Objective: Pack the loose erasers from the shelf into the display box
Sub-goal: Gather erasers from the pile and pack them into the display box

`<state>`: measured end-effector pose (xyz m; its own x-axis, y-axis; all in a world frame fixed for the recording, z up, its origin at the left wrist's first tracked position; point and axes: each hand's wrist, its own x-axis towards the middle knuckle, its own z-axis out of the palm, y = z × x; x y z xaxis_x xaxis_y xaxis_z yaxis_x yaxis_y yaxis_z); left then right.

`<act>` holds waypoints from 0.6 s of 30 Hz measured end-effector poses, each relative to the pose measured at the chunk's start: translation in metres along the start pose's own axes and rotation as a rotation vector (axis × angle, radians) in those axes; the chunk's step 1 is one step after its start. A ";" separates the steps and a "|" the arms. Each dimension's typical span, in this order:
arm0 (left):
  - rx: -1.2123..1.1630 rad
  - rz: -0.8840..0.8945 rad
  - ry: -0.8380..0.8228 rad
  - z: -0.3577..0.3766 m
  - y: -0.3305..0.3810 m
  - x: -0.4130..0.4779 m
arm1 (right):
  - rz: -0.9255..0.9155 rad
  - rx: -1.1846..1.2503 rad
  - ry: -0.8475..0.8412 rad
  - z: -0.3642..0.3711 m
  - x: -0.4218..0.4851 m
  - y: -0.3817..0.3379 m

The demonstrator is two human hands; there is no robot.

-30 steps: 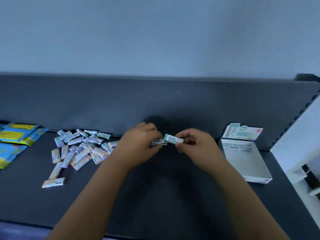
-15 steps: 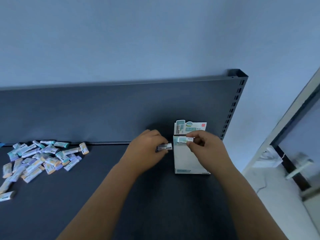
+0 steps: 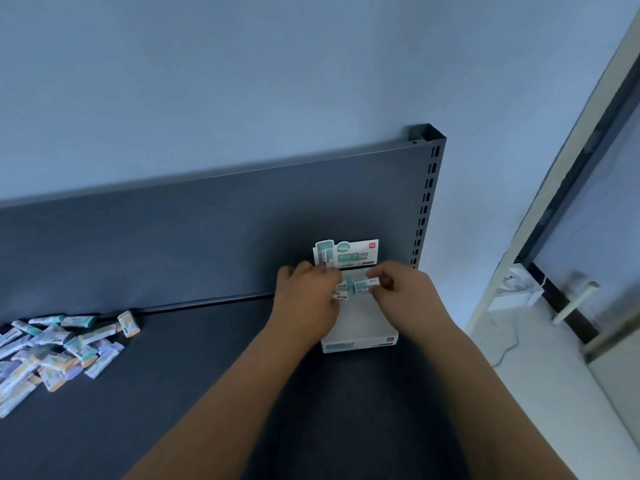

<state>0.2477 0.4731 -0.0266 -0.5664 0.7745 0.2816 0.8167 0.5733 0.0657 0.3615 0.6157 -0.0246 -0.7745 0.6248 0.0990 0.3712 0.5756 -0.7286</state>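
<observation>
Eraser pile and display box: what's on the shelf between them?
Head view: only bare dark shelf between the loose erasers and display box, apart from the left hand at the box's edge.

Shelf (image 3: 207,393) looks like matt dark painted metal, smooth. Display box (image 3: 360,342) is thin white card, slight sheen. Loose erasers (image 3: 59,344) at lower left sit in glossy printed wrappers.

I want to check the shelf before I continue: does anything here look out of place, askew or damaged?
Only the loose erasers: they lie in a jumbled heap on the shelf at the left, crossing at all angles. The display box sits straight and looks undamaged.
</observation>
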 end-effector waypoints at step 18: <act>0.284 -0.062 0.048 0.030 0.010 0.010 | -0.125 -0.311 -0.021 0.010 0.012 0.002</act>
<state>0.2469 0.4941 -0.0516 -0.6030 0.7258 0.3310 0.7131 0.6764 -0.1840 0.3483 0.6190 -0.0320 -0.8328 0.5304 0.1581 0.4090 0.7823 -0.4699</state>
